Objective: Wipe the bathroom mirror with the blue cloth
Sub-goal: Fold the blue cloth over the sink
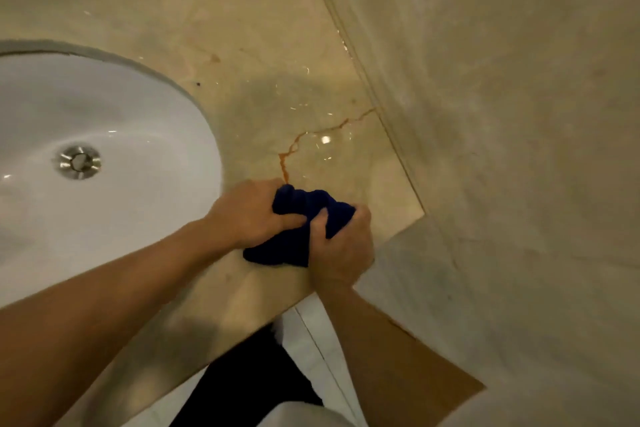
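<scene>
1. I found the left hand (pixel 247 215) clenched round one end of the cloth (pixel 301 229), fingers curled under, thumb pressed into the fabric.
2. The right hand (pixel 341 246) gripped the other end, thumb on top. Both hands touched at the middle of the bundle.
3. The cloth was dark blue, bunched and twisted into a tight wad, one fold hanging below the hands. It sat low over the counter (pixel 263 45) near the front edge, just right of the sink (pixel 145 135); whether it rested on the stone I could not tell.
4. Judgement: the step in hand was preparing the cloth, wringing or gathering it, not wiping. Wiping looked not yet begun.
5. The mirror was not in view. The next move, as I judged it, called for raising the cloth off the counter and spreading a flat face to the glass.
6. Water drops glinted on the counter beyond the hands, beside the wall (pixel 519 114).
</scene>
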Action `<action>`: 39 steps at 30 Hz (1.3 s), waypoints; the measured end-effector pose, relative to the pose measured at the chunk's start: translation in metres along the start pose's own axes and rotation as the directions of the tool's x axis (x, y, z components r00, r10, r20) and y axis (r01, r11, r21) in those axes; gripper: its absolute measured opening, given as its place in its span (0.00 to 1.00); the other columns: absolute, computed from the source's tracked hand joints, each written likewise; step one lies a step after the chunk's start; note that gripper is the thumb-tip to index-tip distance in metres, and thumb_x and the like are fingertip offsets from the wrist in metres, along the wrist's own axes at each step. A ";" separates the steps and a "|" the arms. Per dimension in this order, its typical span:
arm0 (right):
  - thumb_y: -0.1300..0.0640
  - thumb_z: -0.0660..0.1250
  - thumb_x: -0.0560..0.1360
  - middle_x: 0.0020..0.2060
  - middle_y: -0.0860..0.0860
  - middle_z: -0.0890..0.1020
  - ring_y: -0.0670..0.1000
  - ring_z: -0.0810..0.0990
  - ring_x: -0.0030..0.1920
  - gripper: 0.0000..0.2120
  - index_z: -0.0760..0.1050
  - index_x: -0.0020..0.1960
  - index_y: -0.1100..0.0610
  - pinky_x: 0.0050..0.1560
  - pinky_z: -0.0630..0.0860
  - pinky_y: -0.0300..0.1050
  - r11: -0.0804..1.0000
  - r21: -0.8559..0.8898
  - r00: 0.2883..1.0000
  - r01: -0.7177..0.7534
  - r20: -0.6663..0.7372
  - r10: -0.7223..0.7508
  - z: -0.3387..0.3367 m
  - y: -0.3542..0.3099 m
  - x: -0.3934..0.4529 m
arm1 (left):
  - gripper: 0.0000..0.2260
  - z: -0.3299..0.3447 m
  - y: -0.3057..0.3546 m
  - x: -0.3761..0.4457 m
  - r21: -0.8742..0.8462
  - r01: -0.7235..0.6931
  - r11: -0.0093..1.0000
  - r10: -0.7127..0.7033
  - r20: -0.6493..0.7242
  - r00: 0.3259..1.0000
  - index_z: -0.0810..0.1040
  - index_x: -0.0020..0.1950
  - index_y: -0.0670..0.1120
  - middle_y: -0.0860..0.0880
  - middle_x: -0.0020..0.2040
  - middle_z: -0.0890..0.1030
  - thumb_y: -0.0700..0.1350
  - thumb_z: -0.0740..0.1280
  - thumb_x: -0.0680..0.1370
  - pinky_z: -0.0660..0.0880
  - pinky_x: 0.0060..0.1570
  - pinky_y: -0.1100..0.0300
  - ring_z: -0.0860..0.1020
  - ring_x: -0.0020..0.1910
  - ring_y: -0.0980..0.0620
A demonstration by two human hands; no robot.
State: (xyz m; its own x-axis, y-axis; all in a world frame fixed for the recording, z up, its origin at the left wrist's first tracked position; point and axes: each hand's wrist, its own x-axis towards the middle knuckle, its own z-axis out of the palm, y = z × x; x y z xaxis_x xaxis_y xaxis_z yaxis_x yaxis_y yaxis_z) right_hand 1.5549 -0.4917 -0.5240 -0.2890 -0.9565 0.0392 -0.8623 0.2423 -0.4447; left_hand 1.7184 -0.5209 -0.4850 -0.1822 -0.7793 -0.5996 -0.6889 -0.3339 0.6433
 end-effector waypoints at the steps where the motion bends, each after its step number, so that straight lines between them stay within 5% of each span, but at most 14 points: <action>1: 0.36 0.56 0.70 0.42 0.48 0.76 0.51 0.78 0.40 0.24 0.69 0.53 0.55 0.40 0.76 0.48 1.000 -0.017 1.000 -0.022 0.015 0.022 0.001 0.000 0.002 | 0.17 0.001 -0.001 0.003 -0.012 -0.014 1.000 0.014 -0.011 1.000 0.74 0.48 0.49 0.51 0.44 0.79 0.62 0.69 0.74 0.72 0.43 0.55 0.78 0.44 0.49; 7: 0.40 0.55 0.70 0.44 0.55 0.78 0.58 0.79 0.42 0.27 0.72 0.55 0.61 0.42 0.76 0.51 0.976 -0.099 0.981 -0.194 -0.008 0.194 0.002 -0.014 0.006 | 0.24 0.002 0.006 0.009 -0.026 -0.012 1.000 0.011 -0.035 0.999 0.72 0.67 0.50 0.49 0.59 0.80 0.63 0.63 0.78 0.65 0.47 0.61 0.78 0.57 0.48; 16: 0.43 0.55 0.71 0.40 0.58 0.79 0.59 0.79 0.37 0.27 0.71 0.53 0.66 0.35 0.68 0.42 0.953 -0.169 0.965 -0.250 0.033 0.259 -0.006 -0.020 0.007 | 0.22 -0.005 0.003 0.008 -0.052 -0.012 0.999 0.015 0.048 0.999 0.73 0.60 0.48 0.49 0.49 0.82 0.65 0.62 0.77 0.74 0.44 0.55 0.79 0.47 0.48; 20: 0.43 0.56 0.71 0.40 0.58 0.79 0.58 0.79 0.37 0.27 0.71 0.53 0.67 0.37 0.66 0.40 0.957 -0.148 0.967 -0.249 0.009 0.253 -0.003 -0.016 0.006 | 0.24 0.000 -0.001 0.008 -0.013 -0.013 1.000 0.013 0.032 0.999 0.72 0.63 0.47 0.47 0.50 0.82 0.64 0.61 0.78 0.68 0.41 0.58 0.80 0.47 0.47; 28: 0.41 0.57 0.70 0.44 0.59 0.79 0.60 0.79 0.42 0.27 0.70 0.55 0.64 0.40 0.70 0.44 0.958 -0.159 0.965 -0.240 0.072 0.254 -0.011 -0.011 0.006 | 0.24 0.001 0.004 0.009 -0.221 0.104 0.970 -0.071 0.155 0.985 0.73 0.66 0.46 0.46 0.56 0.80 0.60 0.68 0.77 0.74 0.54 0.53 0.77 0.54 0.47; 33: 0.40 0.56 0.71 0.44 0.59 0.79 0.60 0.79 0.42 0.27 0.70 0.55 0.64 0.41 0.70 0.44 0.944 -0.162 0.944 -0.287 0.119 0.307 -0.012 -0.022 0.001 | 0.22 0.002 -0.005 0.006 -0.243 0.062 0.968 -0.037 0.107 0.994 0.75 0.63 0.45 0.48 0.52 0.82 0.58 0.69 0.77 0.69 0.45 0.64 0.77 0.48 0.52; 39: 0.42 0.54 0.77 0.54 0.60 0.75 0.62 0.78 0.50 0.26 0.66 0.61 0.64 0.45 0.74 0.52 0.923 -0.297 0.913 -0.246 0.249 0.323 -0.017 -0.034 0.016 | 0.20 -0.006 0.005 0.013 -0.197 0.134 0.971 -0.107 0.142 0.984 0.73 0.62 0.45 0.48 0.50 0.79 0.57 0.68 0.78 0.69 0.46 0.58 0.75 0.47 0.50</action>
State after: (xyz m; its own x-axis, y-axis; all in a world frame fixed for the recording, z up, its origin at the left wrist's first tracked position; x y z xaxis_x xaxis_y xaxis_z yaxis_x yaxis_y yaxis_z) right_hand 1.5722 -0.5126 -0.4926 -0.4394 -0.8353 -0.3306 -0.8480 0.5071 -0.1543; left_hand 1.7171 -0.5359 -0.4871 -0.2047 -0.6558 -0.7266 -0.5553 -0.5335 0.6379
